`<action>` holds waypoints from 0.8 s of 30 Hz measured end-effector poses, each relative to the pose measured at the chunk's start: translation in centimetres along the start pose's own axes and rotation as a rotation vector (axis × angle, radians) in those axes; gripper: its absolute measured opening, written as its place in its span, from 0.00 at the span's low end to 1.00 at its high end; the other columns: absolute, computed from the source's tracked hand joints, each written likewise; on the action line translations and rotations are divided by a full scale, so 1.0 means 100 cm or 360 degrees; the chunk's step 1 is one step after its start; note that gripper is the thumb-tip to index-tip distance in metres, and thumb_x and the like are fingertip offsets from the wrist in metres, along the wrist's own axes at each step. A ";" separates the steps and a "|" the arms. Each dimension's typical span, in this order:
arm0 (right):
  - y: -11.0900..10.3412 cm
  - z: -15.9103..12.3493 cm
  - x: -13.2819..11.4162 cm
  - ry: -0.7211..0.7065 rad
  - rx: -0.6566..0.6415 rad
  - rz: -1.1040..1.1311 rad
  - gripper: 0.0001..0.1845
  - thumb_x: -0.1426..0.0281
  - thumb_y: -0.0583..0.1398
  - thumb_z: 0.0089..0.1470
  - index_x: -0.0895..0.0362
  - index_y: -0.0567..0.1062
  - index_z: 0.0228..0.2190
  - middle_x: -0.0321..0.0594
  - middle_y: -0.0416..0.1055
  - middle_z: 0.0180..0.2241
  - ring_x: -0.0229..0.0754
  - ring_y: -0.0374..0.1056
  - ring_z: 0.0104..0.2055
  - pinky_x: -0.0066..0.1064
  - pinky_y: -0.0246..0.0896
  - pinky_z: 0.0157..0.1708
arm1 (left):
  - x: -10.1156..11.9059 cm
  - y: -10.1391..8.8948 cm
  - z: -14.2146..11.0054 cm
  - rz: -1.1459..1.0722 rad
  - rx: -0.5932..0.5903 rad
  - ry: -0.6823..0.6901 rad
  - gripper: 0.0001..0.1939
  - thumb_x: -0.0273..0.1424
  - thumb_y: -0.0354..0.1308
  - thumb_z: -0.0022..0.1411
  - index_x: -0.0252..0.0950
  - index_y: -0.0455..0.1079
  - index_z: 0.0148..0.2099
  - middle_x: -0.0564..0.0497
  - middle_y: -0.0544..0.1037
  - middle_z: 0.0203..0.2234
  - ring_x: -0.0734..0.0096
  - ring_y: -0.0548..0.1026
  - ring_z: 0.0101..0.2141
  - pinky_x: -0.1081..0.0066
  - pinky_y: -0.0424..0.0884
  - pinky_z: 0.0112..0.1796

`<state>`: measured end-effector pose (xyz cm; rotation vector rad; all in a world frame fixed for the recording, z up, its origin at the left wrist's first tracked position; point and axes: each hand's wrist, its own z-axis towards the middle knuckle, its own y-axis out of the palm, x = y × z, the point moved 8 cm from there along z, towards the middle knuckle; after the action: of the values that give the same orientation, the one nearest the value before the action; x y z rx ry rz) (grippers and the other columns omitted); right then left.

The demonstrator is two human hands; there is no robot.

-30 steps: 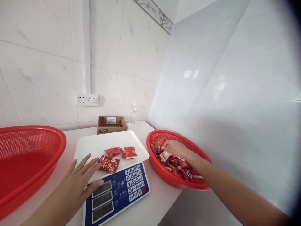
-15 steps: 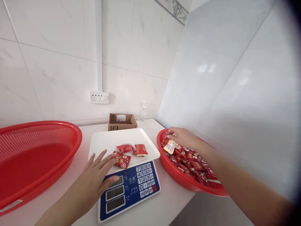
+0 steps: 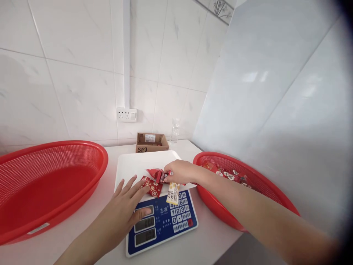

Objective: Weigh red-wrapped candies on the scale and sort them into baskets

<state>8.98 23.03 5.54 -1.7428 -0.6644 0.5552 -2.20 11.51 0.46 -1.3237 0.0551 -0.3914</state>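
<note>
My right hand point(image 3: 181, 171) is over the white weighing tray point(image 3: 132, 160), fingers closed on snack packets. A white-and-yellow snack packet point(image 3: 173, 193) hangs from it over the scale keypad, and part of a dark red one shows at the fingertips. Red snack packets lie on the tray beneath; one larger red packet point(image 3: 153, 187) sits at its front edge. My left hand point(image 3: 123, 206) is open with fingers spread, its fingertips close to that packet and its thumb over the top display of the blue digital scale point(image 3: 162, 224).
To the right, a red basket point(image 3: 205, 155) holds many red snack packets, partly hidden by my right arm. Another red basket point(image 3: 103, 165) stands at the left. Behind the scale are a cardboard box point(image 3: 153, 148) and a clear plastic bottle point(image 3: 175, 133) against the tiled wall.
My right hand has moved left from the right basket to above the tray, bringing the white-and-yellow snack packet with it. My left hand stays open beside the scale. The view has shifted left.
</note>
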 end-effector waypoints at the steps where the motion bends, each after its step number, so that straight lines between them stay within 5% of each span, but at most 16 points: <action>1: 0.002 0.002 -0.001 -0.0011 -0.0026 -0.0004 0.16 0.59 0.58 0.50 0.51 0.79 0.37 0.40 0.77 0.34 0.44 0.70 0.34 0.28 0.52 0.24 | 0.001 -0.001 0.000 -0.0004 -0.0011 0.0003 0.27 0.48 0.42 0.66 0.45 0.56 0.63 0.50 0.59 0.63 0.53 0.48 0.64 0.45 0.53 0.59; 8: 0.004 0.006 -0.011 -0.0089 -0.0195 -0.0028 0.13 0.60 0.58 0.50 0.49 0.80 0.34 0.36 0.77 0.31 0.40 0.70 0.31 0.27 0.54 0.24 | 0.004 -0.004 0.001 -0.0053 -0.0076 -0.0005 0.27 0.49 0.40 0.66 0.45 0.58 0.61 0.50 0.59 0.63 0.53 0.47 0.64 0.43 0.51 0.59; 18: -0.004 0.002 0.036 0.0183 -0.0214 -0.0246 0.30 0.59 0.64 0.43 0.52 0.73 0.49 0.45 0.75 0.44 0.51 0.70 0.45 0.33 0.61 0.34 | 0.006 -0.008 -0.001 -0.0148 -0.0058 -0.0002 0.25 0.48 0.43 0.65 0.45 0.61 0.60 0.49 0.63 0.60 0.54 0.50 0.63 0.44 0.51 0.60; 24: 0.003 0.018 0.040 0.0229 -0.0113 -0.0302 0.28 0.61 0.61 0.48 0.48 0.70 0.52 0.43 0.74 0.48 0.52 0.70 0.48 0.35 0.62 0.37 | 0.005 -0.005 0.000 -0.0174 -0.0128 -0.0028 0.27 0.49 0.41 0.65 0.45 0.61 0.61 0.48 0.62 0.61 0.54 0.50 0.64 0.44 0.50 0.60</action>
<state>10.76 26.95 4.62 -1.7447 -0.7453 0.2756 -1.84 11.21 1.02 -1.4132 -0.0165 -0.4742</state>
